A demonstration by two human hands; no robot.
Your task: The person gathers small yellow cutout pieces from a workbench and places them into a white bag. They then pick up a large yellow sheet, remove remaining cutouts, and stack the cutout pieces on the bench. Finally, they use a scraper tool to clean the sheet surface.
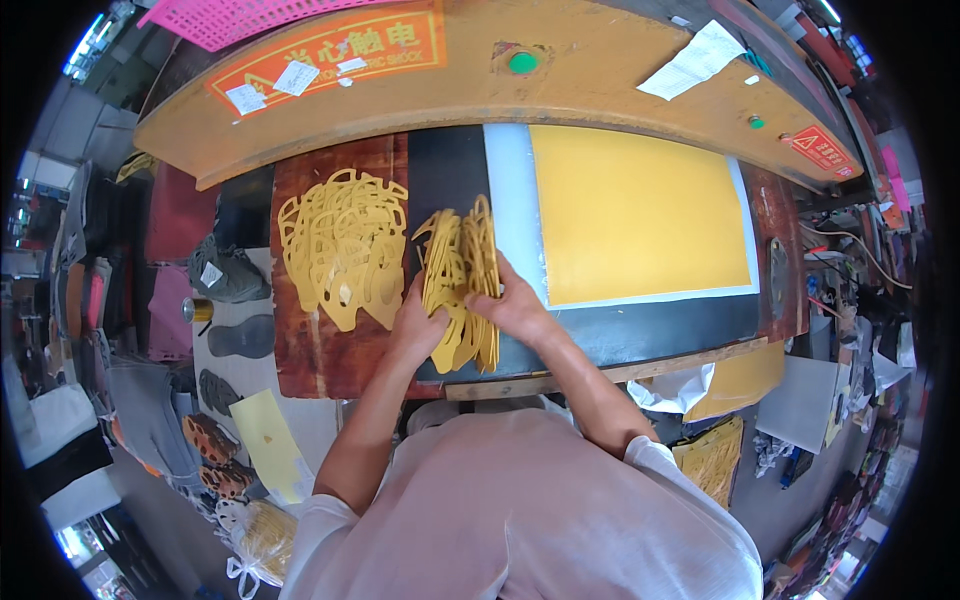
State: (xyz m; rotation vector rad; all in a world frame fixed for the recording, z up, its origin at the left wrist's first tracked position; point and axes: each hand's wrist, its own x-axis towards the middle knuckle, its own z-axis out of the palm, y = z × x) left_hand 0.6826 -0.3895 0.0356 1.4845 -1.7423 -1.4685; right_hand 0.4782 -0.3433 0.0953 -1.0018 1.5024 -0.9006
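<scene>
The left hand (412,328) and right hand (515,308) meet over the black mat (650,332), their fingers clamped on the cutouts (445,285), thin yellow shapes with openings, bunched upright between the two palms. The left thumb presses the lower left side of the bunch, the right thumb its right part; most other fingers are hidden, and their exact placing cannot be told. Just left of the bunch, a pile (345,250) of similar yellow shapes lies loose on the red-brown board (325,362). To the right, a yellow sheet (640,215) lies flat on a white slab (510,200). Beyond them stretches an orange beam (460,98) bearing a green button (523,62)
</scene>
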